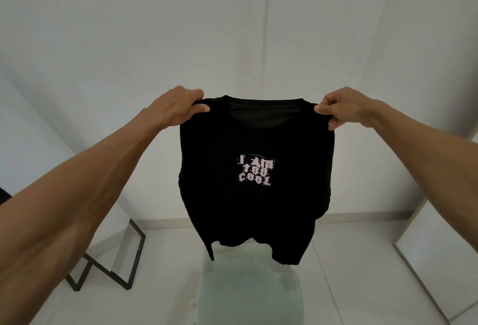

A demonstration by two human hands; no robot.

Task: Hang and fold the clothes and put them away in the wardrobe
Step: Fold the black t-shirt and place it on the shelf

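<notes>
Nearest the person, below the hem of the black T-shirt (256, 138), a pale green cloth (248, 291) lies spread flat on a white surface (349, 286). Both bare forearms reach forward and up to the T-shirt. The left hand (181, 104) pinches its left shoulder seam, thumb on the near side and fingers curled over the fabric. The right hand (341, 107) grips the opposite shoulder in the same way. The T-shirt hangs in the air between the two hands, spread wide, collar uppermost. Its pale printed words (254, 173), "I AM TOO COOL", face the camera, and its hem is clear of the cloth. Left of and below the T-shirt stands a black metal frame (134, 254). Behind the T-shirt rises a plain white wall (232, 27).
</notes>
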